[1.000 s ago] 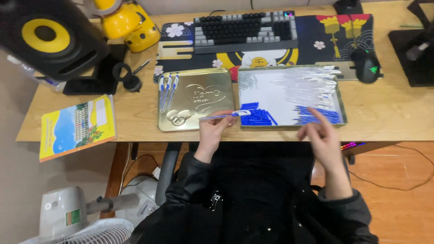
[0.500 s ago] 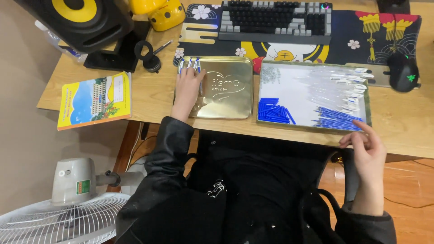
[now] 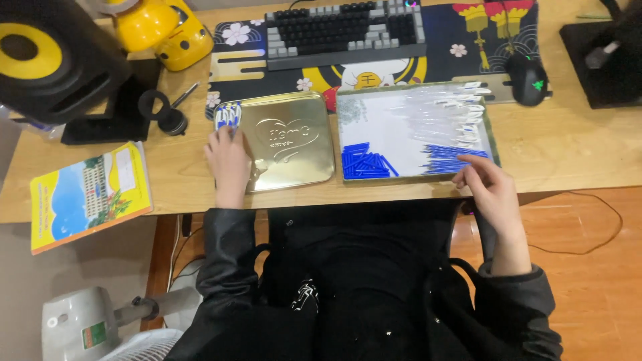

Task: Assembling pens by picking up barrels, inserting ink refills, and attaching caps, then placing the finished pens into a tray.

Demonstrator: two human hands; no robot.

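Note:
My left hand (image 3: 229, 159) rests on the left part of a gold tin lid (image 3: 284, 139), its fingers touching a small cluster of blue-and-white pens (image 3: 227, 115) lying on the lid's far left corner. My right hand (image 3: 487, 187) hovers at the near right corner of an open tin tray (image 3: 348, 107), fingers loosely apart and holding nothing. Inside the tray lie a pile of blue caps (image 3: 364, 162), a row of blue refills (image 3: 451, 159) and several clear pen barrels (image 3: 455, 110) on a white lining.
A keyboard (image 3: 344, 30) on a patterned desk mat (image 3: 428, 63) and a black mouse (image 3: 528, 79) lie behind the tins. A black-and-yellow speaker (image 3: 47, 57), a yellow toy (image 3: 160, 30) and a yellow booklet (image 3: 87, 194) occupy the left. A fan (image 3: 93, 327) stands on the floor.
My left hand carried a pen from the tray's front edge over to the far left corner of the gold lid. My right hand shifted to the tray's near right corner.

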